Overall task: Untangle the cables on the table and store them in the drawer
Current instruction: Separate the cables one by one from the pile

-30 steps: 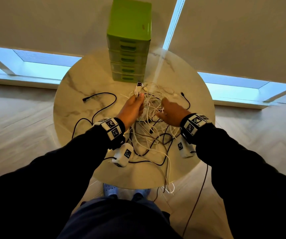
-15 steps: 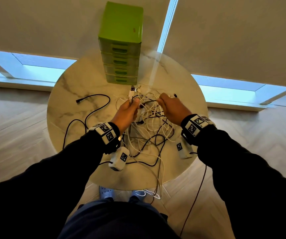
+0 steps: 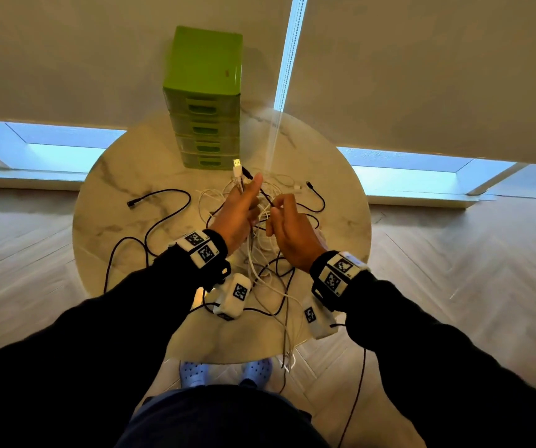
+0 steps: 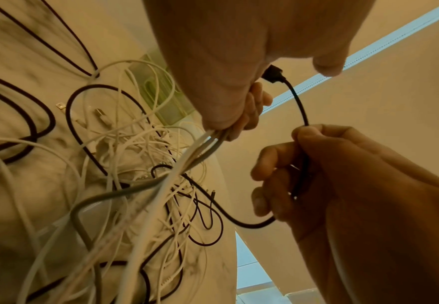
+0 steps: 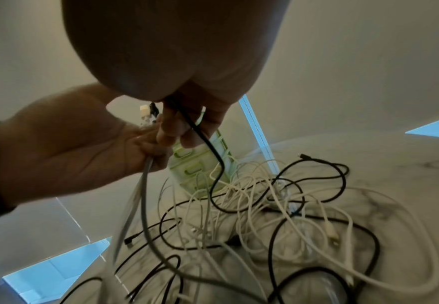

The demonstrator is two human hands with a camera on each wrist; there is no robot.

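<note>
**Separating one black lead from the tangle**

Left hand (image 4: 213,67) clenches several plug ends upright, anchoring them. Right hand (image 4: 317,174) pinches a black cable (image 4: 300,105), drawing it clear (likely to isolate it). Tangled cables (image 3: 270,253) lie mid-table (image 3: 115,195); green drawer unit (image 3: 207,101) stands at the far edge, shut.

A room in a home or a small office; which of the two cannot be told.
A round marble-look tabletop (image 3: 124,202) stands on herringbone wood floor (image 3: 454,270) before tall windows (image 3: 66,150) with drawn roller blinds (image 3: 421,76); a green plastic drawer unit (image 3: 205,101) sits on it.
</note>
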